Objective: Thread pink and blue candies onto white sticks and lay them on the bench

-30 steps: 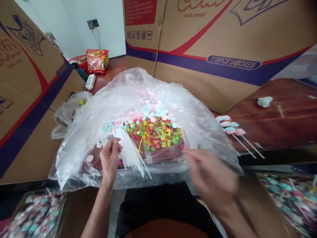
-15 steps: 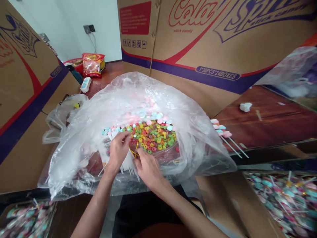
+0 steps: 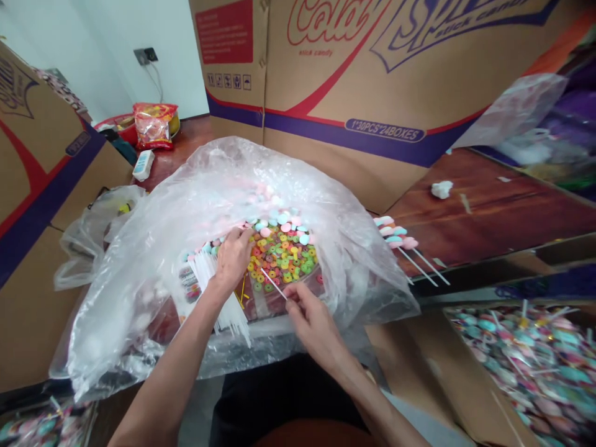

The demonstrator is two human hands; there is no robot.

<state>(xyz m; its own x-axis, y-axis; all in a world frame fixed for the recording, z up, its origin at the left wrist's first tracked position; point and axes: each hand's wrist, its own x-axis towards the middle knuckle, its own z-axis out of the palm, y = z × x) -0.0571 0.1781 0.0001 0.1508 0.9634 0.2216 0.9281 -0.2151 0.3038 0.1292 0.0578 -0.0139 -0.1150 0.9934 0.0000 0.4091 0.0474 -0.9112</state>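
Note:
My right hand [image 3: 308, 311] pinches one end of a thin white lollipop stick [image 3: 274, 283], its free end pointing up and left over the candy. My left hand [image 3: 234, 256] reaches into the near side of the pile, fingers bent together; what they hold is hidden. Beneath and beside the hands lie colourful ring-shaped gummies [image 3: 286, 254]. Pink, blue and white round candies [image 3: 283, 218] lie behind them, inside a large clear plastic bag [image 3: 214, 167]. A bundle of white sticks [image 3: 233, 323] is partly covered by my left forearm. Yellow twist ties [image 3: 243, 288] lie between the hands.
Finished candy skewers [image 3: 395, 236] rest on the table to the right of the bag, near a crumpled white tissue [image 3: 441, 189]. Large cardboard boxes [image 3: 321, 158] stand behind and at left. A box of wrapped candies [image 3: 531, 360] is at lower right, another at lower left.
My right hand has moved right and now holds a white stick. My left hand has moved up and forward to the round candies. The whole view has shifted slightly.

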